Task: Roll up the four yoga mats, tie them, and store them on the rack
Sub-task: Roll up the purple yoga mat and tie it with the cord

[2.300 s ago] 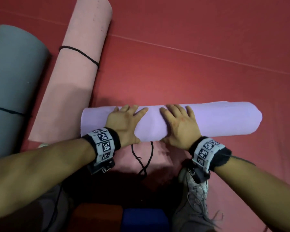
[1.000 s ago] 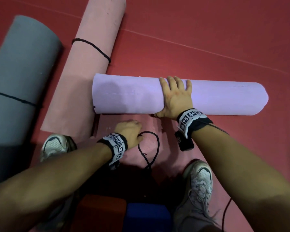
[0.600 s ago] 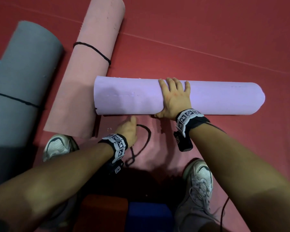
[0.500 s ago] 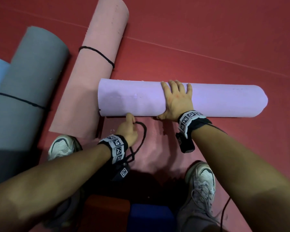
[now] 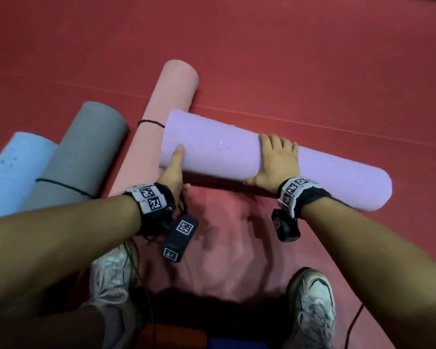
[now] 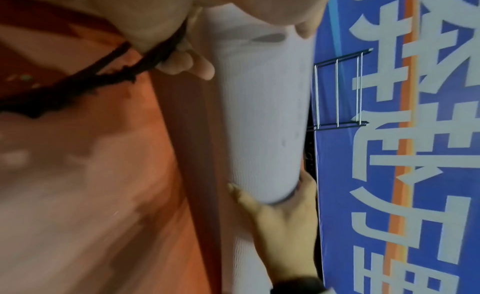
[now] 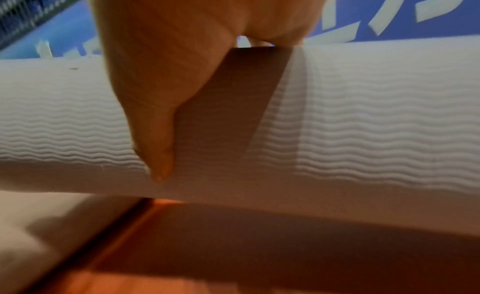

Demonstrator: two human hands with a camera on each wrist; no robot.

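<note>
The rolled lilac mat (image 5: 237,157) lies across the red floor (image 5: 287,59) in front of the person, its left end raised and overlapping the pink mat (image 5: 159,117), its right end low near the floor. The right hand (image 5: 278,163) lies over the top of the roll near its middle: the fingers (image 5: 275,142) are spread and bent over the far side, and the thumb (image 7: 155,146), seen from the right wrist, presses down the near face of the ribbed foam, so the hand grasps the roll. The left hand (image 5: 173,172) supports the raised end from the near side and below; its thumb (image 5: 178,152) is extended straight up the mat's surface. In the left-wrist view the lower fingers (image 6: 187,62) are curled against the roll and pinch a black cord (image 6: 78,88), which trails away over the floor in a loop. The pink mat, already bound by a black tie (image 5: 150,122), runs away from the person beside and partly under the lilac roll. Left of it lies a grey mat (image 5: 86,152) with its own black tie (image 5: 63,190), and beyond that a light blue mat (image 5: 13,170). Both wrists carry bands with printed markers (image 5: 150,197). Two pale sneakers (image 5: 312,306) stand near the bottom edge. A blue banner (image 6: 402,154) with white characters and a wire rack (image 6: 337,92) appear beyond the roll in the left-wrist view.
</note>
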